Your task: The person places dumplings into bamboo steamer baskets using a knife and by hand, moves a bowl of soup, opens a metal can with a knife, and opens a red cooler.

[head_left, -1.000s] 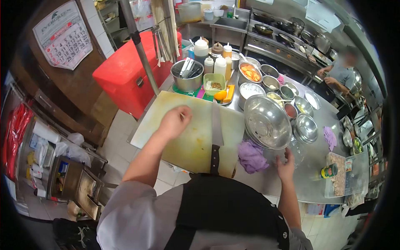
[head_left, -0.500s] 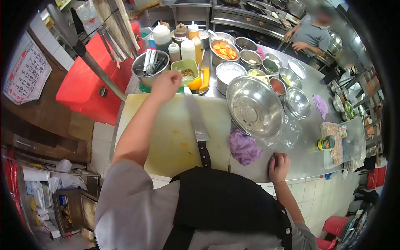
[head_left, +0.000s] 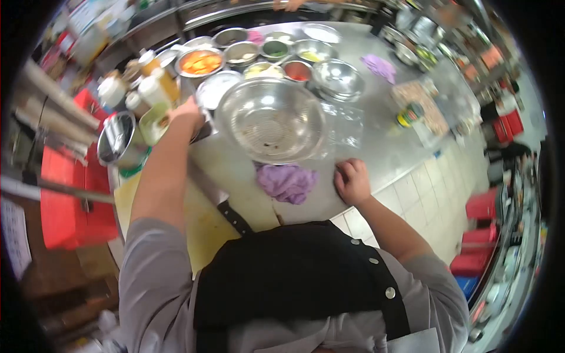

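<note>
My left hand [head_left: 187, 113] reaches to the back left of the table, beside a small light-green container [head_left: 153, 122] with brown bits in it. Motion blur hides its fingers and anything between them. Below that forearm lies a large knife [head_left: 233, 217], black handle towards me, on a yellowed cutting board [head_left: 203, 238]. My right hand [head_left: 353, 181] rests at the near table edge, fingers curled, with nothing visible in it. Between the hands are a crumpled purple cloth [head_left: 286, 182] and a big perforated steel bowl [head_left: 288, 112] with a few dark specks inside.
Sauce bottles [head_left: 153, 91] and a steel pot [head_left: 122, 138] of utensils crowd the back left. Several steel bowls stand behind the perforated one, including one of orange slices [head_left: 200, 61]. A clear plastic bag [head_left: 347, 126] and a green-lidded jar [head_left: 410, 114] lie to the right.
The view has swung right, so the table's contents sit further left. My left hand has shifted from over the green container to its right side. My right hand remains at the table edge.
</note>
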A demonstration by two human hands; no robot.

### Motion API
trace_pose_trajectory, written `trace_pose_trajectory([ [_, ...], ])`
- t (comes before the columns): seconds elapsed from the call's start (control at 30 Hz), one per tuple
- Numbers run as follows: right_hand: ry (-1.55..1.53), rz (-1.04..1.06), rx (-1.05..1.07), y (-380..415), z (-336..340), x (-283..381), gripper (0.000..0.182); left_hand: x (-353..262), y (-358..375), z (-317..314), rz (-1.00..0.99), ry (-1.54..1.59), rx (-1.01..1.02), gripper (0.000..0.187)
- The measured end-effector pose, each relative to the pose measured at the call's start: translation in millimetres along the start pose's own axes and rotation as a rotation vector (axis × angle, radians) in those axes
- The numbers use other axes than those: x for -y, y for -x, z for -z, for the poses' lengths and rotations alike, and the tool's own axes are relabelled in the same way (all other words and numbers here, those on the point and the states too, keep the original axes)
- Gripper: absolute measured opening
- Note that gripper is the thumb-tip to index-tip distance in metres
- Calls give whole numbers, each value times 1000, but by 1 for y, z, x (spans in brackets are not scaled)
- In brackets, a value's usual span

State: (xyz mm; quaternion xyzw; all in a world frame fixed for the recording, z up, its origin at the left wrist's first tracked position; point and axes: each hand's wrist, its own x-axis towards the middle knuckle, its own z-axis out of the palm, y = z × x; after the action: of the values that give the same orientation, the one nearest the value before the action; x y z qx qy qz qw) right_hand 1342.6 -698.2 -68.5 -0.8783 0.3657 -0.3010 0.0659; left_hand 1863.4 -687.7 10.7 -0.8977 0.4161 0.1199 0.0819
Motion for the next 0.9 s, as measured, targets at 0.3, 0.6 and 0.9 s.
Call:
trace_pose_trajectory([
  [0.3,-23,-54,36,3,10,0,26,20,-56,-12,131,301,-151,71],
  [0.6,49,-513,-208,-54,-8,-31,61,61,25,51,-136,982,-160,27],
  [0.9,173,-428,383,-104,-19,35,59,43,174,40,-284,1071,-379,48],
])
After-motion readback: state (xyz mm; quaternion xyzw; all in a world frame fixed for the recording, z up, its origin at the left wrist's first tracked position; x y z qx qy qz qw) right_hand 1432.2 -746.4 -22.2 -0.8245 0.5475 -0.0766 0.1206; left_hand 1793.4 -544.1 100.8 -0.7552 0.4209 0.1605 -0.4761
